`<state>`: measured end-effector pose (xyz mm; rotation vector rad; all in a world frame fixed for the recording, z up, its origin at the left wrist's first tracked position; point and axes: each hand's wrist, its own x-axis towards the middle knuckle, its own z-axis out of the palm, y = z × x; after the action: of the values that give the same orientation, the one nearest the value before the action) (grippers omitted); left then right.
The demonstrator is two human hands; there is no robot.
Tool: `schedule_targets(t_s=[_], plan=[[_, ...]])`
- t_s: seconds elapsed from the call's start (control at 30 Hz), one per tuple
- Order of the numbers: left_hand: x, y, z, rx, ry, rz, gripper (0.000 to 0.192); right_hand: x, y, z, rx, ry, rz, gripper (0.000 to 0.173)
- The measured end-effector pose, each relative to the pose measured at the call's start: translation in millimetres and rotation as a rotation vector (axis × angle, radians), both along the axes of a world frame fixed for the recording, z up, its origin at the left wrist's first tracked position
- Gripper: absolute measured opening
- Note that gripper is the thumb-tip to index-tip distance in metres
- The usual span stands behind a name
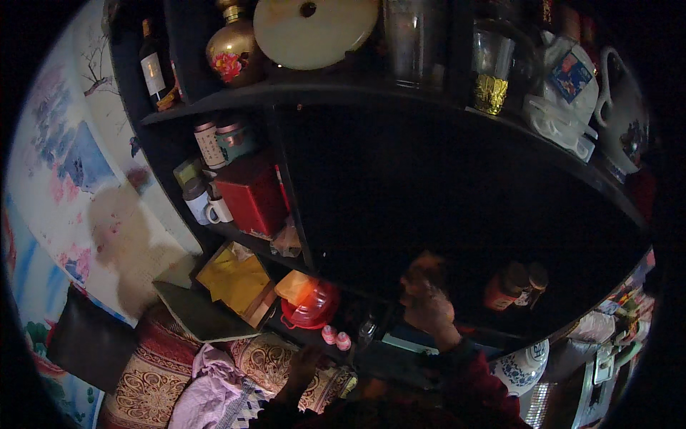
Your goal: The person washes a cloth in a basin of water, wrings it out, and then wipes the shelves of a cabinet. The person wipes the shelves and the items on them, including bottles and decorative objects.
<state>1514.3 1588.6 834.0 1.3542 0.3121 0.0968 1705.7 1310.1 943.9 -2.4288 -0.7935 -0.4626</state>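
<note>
My right hand [429, 311] reaches forward over a low dark surface, close to a large glossy dark panel that shows a dim reflection; it is blurred, and whether its fingers hold anything cannot be told. Left of it, my left hand [308, 364] is dim and low over a patterned cushion [268, 356]; its fingers are hard to make out. Two small pink-and-white bottles [336, 337] stand just above the left hand, beside a red lidded bowl [311, 308] with an orange item on it. A clear glass object [367, 328] is between the hands.
An opened box [236, 284] with yellow lining stands left of the bowl. Shelves hold a red box [252, 193], a white mug [218, 210], a golden vase [231, 48] and a wine bottle [152, 69]. At right is a blue-and-white porcelain vessel [522, 367]. Lilac cloth [211, 389] lies at lower left.
</note>
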Motion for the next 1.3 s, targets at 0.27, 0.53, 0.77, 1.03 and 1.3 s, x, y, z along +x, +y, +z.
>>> schedule_targets(t_s=[0.27, 0.53, 0.77, 1.03, 1.3], plan=[[-8, 25, -9, 0.067, -0.014, -0.005, 0.02, 17, 135, 33, 0.599, 0.399, 0.183, 0.023], [-41, 75, -41, -0.188, -0.089, 0.265, 0.015, 21, 189, 147, 1.471, 0.593, 0.592, 0.043], [-55, 130, -108, 1.401, -0.019, 0.131, 0.027, 54, 249, 250, 1.335, 0.126, 0.635, 0.049], [-70, 145, -117, 1.558, 0.183, -0.068, 0.028, 124, 255, 236, 1.394, 0.14, 0.614, 0.037], [-78, 97, -53, 0.181, 0.032, 0.406, 0.026, 224, 244, 223, 1.196, 0.354, 0.529, 0.042]])
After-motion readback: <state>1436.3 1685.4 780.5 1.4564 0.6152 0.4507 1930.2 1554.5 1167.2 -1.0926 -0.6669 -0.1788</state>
